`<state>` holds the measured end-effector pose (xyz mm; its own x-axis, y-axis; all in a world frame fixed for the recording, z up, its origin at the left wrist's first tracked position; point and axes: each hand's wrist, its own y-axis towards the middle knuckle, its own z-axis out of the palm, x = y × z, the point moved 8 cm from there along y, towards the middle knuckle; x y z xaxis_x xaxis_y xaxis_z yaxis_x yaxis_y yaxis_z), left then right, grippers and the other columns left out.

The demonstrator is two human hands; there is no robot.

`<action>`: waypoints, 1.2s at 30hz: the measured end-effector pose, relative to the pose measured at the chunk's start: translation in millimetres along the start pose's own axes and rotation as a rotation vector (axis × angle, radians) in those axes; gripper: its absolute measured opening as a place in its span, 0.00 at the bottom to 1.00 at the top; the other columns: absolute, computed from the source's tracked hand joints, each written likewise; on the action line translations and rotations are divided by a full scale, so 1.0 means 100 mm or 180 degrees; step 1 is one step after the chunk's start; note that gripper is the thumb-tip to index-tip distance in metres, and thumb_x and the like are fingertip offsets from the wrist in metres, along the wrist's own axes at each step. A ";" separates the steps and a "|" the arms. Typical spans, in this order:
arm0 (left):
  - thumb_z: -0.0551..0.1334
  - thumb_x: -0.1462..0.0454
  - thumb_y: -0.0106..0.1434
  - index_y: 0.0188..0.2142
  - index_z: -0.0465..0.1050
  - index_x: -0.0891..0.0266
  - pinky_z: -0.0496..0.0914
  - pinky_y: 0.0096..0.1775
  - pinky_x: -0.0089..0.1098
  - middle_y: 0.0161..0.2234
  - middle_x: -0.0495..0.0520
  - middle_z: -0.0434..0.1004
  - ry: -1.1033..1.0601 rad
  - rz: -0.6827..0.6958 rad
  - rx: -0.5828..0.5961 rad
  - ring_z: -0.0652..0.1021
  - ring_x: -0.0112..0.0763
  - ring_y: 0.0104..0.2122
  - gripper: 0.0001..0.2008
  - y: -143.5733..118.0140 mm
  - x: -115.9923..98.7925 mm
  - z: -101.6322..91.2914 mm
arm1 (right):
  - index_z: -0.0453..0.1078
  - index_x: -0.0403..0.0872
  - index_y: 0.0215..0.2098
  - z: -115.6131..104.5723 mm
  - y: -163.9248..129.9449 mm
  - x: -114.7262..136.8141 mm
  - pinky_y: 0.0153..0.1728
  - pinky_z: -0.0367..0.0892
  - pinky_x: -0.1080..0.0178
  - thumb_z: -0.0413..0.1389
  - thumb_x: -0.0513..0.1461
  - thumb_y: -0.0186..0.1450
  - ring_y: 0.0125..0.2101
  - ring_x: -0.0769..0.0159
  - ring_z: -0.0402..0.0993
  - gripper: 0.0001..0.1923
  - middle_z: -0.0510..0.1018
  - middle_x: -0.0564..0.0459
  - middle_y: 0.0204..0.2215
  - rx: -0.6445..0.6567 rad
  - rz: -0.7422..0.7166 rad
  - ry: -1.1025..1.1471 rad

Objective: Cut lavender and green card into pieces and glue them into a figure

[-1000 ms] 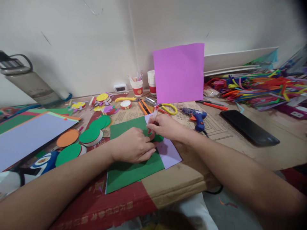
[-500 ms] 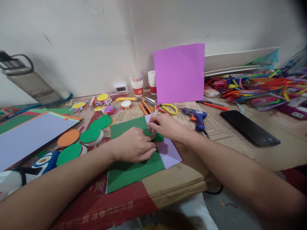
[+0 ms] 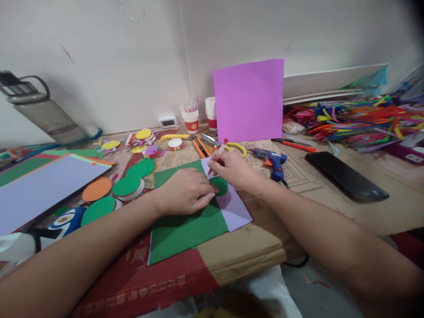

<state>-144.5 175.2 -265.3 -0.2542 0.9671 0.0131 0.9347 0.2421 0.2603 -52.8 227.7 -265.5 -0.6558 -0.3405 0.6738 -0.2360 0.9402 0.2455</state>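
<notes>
Since the earlier frame, both hands have shifted slightly away from the person, and the green disc (image 3: 219, 186) now shows more fully between them. It lies flat on the lilac sheet (image 3: 232, 207), which overlaps the right edge of the green sheet (image 3: 185, 227). Left hand (image 3: 183, 192): palm down on the green sheet, fingers close together, fingertips touching the left edge of the disc and pressing it down. Right hand (image 3: 232, 170): curled around a pen (image 3: 218, 152), pinching it between thumb and fingers; the pen tilts up and away, its tip at the far edge of the disc. The disc sits just below the right hand and just right of the left fingertips. Yellow-handled scissors (image 3: 232, 148) and a blue glue gun (image 3: 273, 161) lie beyond the right hand, a black phone (image 3: 346, 176) well to the right
</notes>
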 end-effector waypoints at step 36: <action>0.48 0.64 0.64 0.36 0.71 0.63 0.68 0.43 0.36 0.35 0.55 0.76 -0.1696 -0.0496 -0.0004 0.75 0.35 0.36 0.13 -0.09 0.55 0.22 | 0.76 0.46 0.31 0.14 -0.27 0.40 0.38 0.63 0.63 0.55 0.34 0.65 0.32 0.64 0.73 0.08 0.80 0.49 0.31 0.0651 -0.0908 -0.0843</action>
<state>-161.7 227.7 -287.8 -0.2282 0.8259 -0.5156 0.8957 0.3856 0.2212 -83.0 189.2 -255.2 -0.6987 -0.5994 0.3905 -0.5540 0.7987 0.2349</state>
